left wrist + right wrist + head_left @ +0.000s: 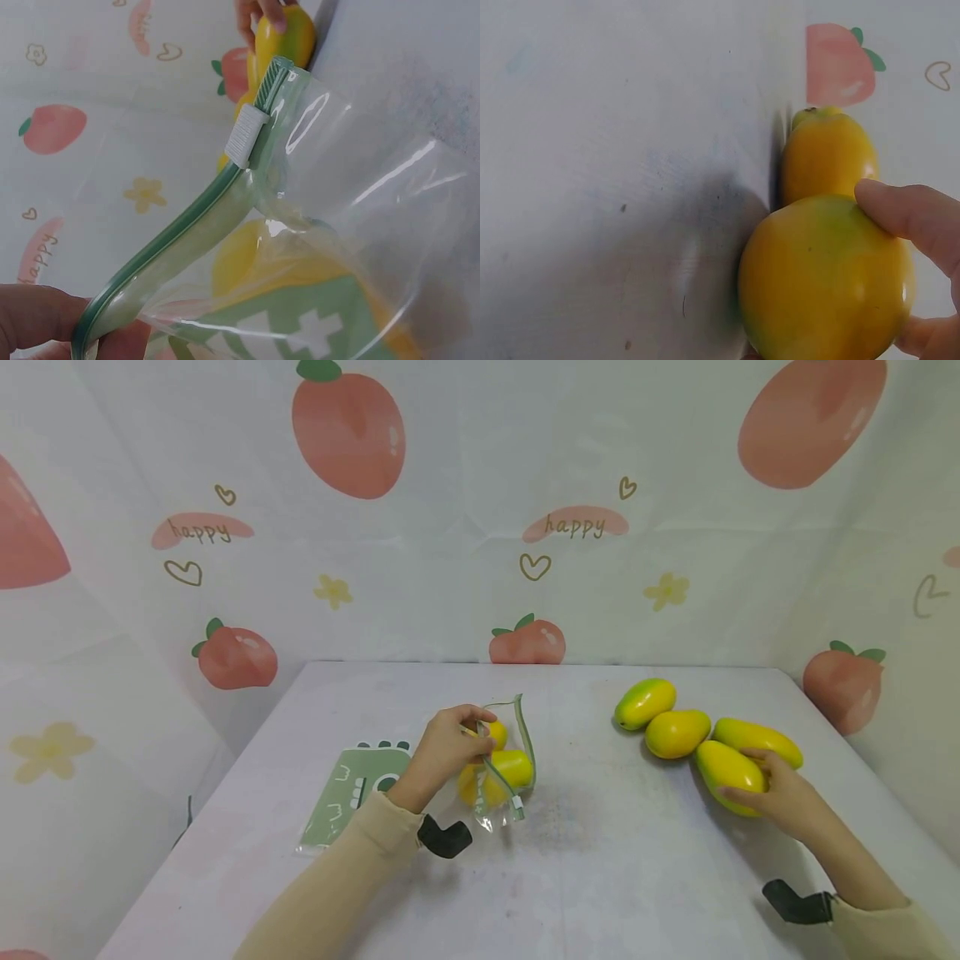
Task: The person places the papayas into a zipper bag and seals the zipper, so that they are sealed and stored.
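Observation:
A clear zip bag (pixel 492 814) with a green seal and a white slider (pixel 247 136) stands mid-table, its mouth spread apart. My left hand (pixel 448 745) pinches the green rim between thumb and fingers. Inside the bag sit several yellow fruits, a mango-like one (pixel 513 768) among them. On the right, my right hand (pixel 780 793) grips a yellow-green mango (pixel 727 772), with the thumb (pixel 900 206) on one side and fingers on the other. The mango lies at the table surface, close against the other fruits.
Beside the held mango lie another long mango (pixel 765 739), a rounder one (pixel 677 732) and a greener one (pixel 645 703). A flat green printed bag (pixel 337 797) rests left of the left wrist. A patterned cloth (pixel 450 577) hangs behind the table (pixel 570 893).

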Demonstrator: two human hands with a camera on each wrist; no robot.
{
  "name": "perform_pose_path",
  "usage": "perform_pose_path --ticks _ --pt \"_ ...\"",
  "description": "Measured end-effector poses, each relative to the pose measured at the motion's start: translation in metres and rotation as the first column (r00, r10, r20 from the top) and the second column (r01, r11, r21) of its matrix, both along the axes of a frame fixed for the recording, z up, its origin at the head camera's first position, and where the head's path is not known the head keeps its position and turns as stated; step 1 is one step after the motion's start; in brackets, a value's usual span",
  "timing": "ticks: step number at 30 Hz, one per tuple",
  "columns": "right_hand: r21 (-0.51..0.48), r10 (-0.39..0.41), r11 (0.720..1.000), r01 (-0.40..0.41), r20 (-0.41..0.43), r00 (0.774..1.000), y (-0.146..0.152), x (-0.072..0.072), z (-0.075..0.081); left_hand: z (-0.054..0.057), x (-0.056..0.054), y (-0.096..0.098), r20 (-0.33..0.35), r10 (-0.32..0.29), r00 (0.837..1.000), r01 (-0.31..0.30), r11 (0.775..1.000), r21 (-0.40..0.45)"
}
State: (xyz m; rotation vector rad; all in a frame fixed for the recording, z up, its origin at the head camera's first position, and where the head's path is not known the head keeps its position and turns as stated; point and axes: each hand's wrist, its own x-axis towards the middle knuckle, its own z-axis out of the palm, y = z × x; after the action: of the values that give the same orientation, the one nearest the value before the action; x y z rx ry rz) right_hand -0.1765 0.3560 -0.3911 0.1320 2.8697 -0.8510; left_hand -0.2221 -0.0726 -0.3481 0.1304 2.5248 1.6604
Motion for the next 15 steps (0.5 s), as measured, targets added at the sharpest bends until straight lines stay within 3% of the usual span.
perform_pose_path --ticks 9,15 --pt "0.008 -0.011 1.000 0.011 -0.023 1.000 -0.003 0.002 0.007 0.001 0.000 0.000 0.021 0.000 1.000 0.000 1.000 0.008" --pt "-0.016 -0.012 1.000 0.011 -0.083 0.996 -0.012 0.006 0.015 0.000 0.001 0.000 0.018 -0.006 1.000 0.006 1.000 0.030"
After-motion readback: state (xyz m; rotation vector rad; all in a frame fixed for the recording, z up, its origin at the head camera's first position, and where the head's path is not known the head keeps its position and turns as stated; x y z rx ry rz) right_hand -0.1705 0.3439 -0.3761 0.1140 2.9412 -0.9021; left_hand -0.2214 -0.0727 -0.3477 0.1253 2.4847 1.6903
